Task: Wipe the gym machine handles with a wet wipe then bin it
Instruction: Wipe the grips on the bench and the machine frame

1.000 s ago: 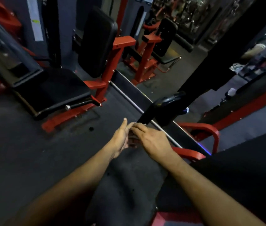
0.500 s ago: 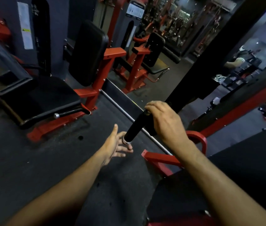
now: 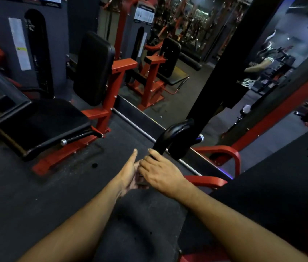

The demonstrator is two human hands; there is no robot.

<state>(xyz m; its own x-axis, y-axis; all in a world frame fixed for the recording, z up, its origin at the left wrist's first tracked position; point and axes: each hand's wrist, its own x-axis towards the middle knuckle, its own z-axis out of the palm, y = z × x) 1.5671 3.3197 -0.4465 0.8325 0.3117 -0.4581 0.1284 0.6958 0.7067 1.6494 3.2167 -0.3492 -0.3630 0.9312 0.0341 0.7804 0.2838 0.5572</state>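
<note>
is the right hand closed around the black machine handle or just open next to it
Closed around it. The right hand has its fingers curled over the lower end of the black handle; the left hand lies open beside it.

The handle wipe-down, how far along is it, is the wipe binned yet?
Not binned yet. The right hand is curled round the near end of the black handle, so wiping looks under way. The left hand is open beside it, thumb up. The wipe itself is hidden under the hands, and no bin is in view. Whether other handles are already wiped cannot be told.
</note>
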